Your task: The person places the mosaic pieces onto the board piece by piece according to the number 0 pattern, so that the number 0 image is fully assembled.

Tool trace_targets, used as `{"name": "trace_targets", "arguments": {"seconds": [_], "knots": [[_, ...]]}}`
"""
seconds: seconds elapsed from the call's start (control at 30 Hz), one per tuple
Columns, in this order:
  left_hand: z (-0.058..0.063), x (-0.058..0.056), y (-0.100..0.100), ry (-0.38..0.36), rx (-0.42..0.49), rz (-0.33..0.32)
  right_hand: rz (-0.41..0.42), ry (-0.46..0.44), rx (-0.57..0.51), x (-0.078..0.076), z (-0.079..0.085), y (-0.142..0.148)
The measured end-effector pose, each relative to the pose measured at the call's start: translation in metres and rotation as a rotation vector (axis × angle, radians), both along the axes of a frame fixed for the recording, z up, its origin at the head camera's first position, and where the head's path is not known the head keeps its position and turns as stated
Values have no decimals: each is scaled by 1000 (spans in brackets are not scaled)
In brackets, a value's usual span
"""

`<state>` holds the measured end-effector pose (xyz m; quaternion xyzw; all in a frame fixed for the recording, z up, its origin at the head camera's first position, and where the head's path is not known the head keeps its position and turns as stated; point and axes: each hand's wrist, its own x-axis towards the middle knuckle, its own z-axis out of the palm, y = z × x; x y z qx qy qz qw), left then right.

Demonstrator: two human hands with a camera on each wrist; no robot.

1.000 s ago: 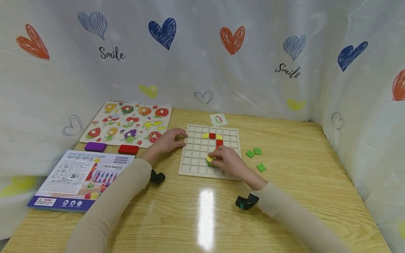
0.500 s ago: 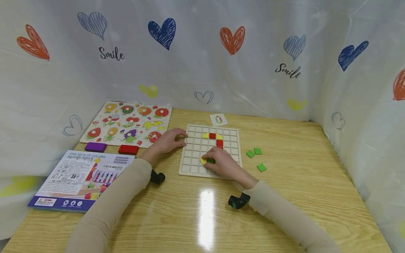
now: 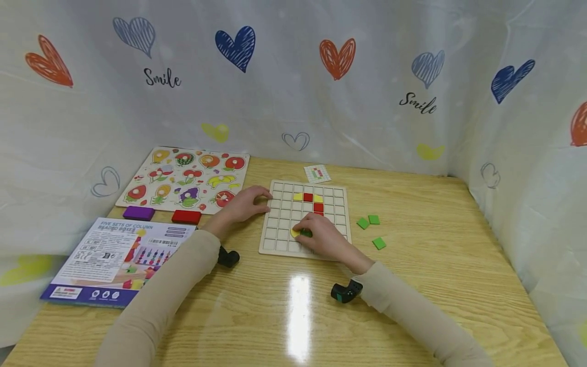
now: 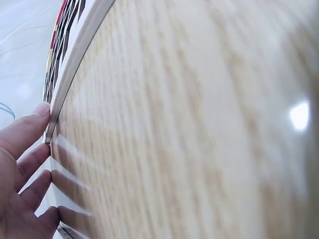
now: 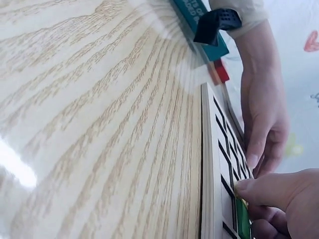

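A square wooden grid board [image 3: 281, 214] lies on the table in the head view. My left hand [image 3: 245, 206] rests at its left edge; in the left wrist view the thumb [image 4: 40, 112] touches the board's side and the fingertips meet the tabletop. Over the lower middle cells, my right hand [image 3: 326, 235] pinches a yellow tile [image 3: 295, 233] between thumb and fingertips, right at the board. A green tile [image 5: 242, 219] sits beside it, partly covered by the hand. Higher on the board lie red tiles [image 3: 308, 197] and yellow corner-shaped tiles [image 3: 298, 197].
Several loose green tiles [image 3: 378, 243] lie right of the board. A small pattern card [image 3: 317, 174] is behind it. At left are a fruit puzzle board [image 3: 174, 191], a purple block [image 3: 138, 213], a red block [image 3: 186, 217] and a printed box [image 3: 114, 260]. A curtain [image 3: 284, 102] surrounds the table.
My right hand has moved slightly left with the yellow tile, from over the green tile to the cell left of it. In the last half second it barely moves. My left hand stays put.
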<state>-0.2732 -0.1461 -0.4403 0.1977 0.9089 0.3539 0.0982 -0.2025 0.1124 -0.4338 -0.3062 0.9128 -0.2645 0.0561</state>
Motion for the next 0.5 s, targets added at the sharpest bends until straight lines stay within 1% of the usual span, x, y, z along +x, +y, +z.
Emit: {"name": "trace_targets", "arguments": {"seconds": [0.37,0.5], "knots": [[0,0,0,-2,-3,4,-11,25,-7,1,-3,0],[0,0,0,3,-5,-2,-14,42,-46,1,-3,4]]}}
